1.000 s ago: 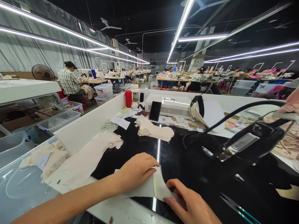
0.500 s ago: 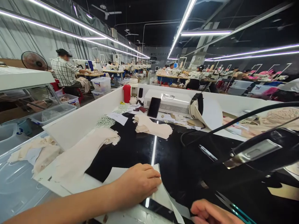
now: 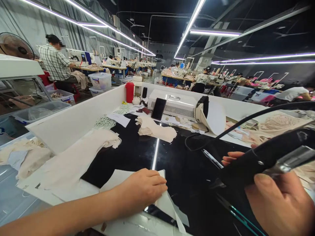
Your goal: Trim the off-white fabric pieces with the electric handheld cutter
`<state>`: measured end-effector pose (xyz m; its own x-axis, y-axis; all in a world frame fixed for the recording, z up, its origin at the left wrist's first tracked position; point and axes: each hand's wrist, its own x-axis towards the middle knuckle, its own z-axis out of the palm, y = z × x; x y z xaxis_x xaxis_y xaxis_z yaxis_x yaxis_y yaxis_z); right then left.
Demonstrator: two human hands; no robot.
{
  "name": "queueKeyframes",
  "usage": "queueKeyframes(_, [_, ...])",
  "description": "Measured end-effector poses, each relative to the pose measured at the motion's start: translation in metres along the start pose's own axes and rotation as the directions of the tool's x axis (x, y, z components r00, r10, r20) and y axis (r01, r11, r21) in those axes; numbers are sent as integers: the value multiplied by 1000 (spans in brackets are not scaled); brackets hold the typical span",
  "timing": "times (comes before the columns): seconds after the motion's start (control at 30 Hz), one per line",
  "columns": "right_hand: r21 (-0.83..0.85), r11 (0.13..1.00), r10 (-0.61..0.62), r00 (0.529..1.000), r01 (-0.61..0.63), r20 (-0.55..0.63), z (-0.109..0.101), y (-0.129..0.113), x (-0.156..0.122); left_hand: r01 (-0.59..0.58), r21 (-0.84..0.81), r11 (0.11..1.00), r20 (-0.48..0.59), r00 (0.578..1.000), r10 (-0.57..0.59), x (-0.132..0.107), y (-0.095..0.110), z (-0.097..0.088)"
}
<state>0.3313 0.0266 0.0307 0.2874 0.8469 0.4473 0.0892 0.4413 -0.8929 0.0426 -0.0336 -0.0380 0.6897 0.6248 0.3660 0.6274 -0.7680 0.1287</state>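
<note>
My left hand (image 3: 144, 189) rests knuckles-up on a white fabric piece (image 3: 167, 201) at the near edge of the glossy black table (image 3: 187, 170), its fingers curled and pressing the piece down. At the lower right my right hand (image 3: 275, 200) is wrapped round the black handle of a corded iron-like tool (image 3: 268, 157), held just above the table. A metal plate shows on the tool's right end, and its black cable (image 3: 258, 114) arcs up and away to the right.
Cream fabric pieces (image 3: 155, 129) lie mid-table, more cream fabric (image 3: 81, 154) at the left. A white machine (image 3: 177, 106), leaning phone (image 3: 158, 108) and red flask (image 3: 129, 92) stand at the back. White walls (image 3: 81, 114) edge the table. People sit at distant sewing tables.
My right hand left the fabric, rose at the right and took hold of the black tool's handle. The left hand stayed on the white piece. The view tilted slightly up.
</note>
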Motion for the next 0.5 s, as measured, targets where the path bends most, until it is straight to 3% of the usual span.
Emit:
queueKeyframes(0.1, [56, 997, 39, 994, -45, 101, 16, -1, 5, 10, 32, 999, -45, 999, -9, 2, 1, 5])
queueKeyframes(0.2, [105, 994, -15, 986, -3, 167, 36, 0, 1, 19, 83, 996, -71, 997, -13, 5, 3, 9])
queueKeyframes(0.4, [221, 975, -27, 990, -4, 136, 84, -7, -22, 48, 189, 981, -74, 997, -34, 5, 4, 20])
queueKeyframes(0.5, [287, 958, -48, 983, -5, 177, 99, -4, -23, 51, 200, 979, -123, 992, -26, 3, 5, 24])
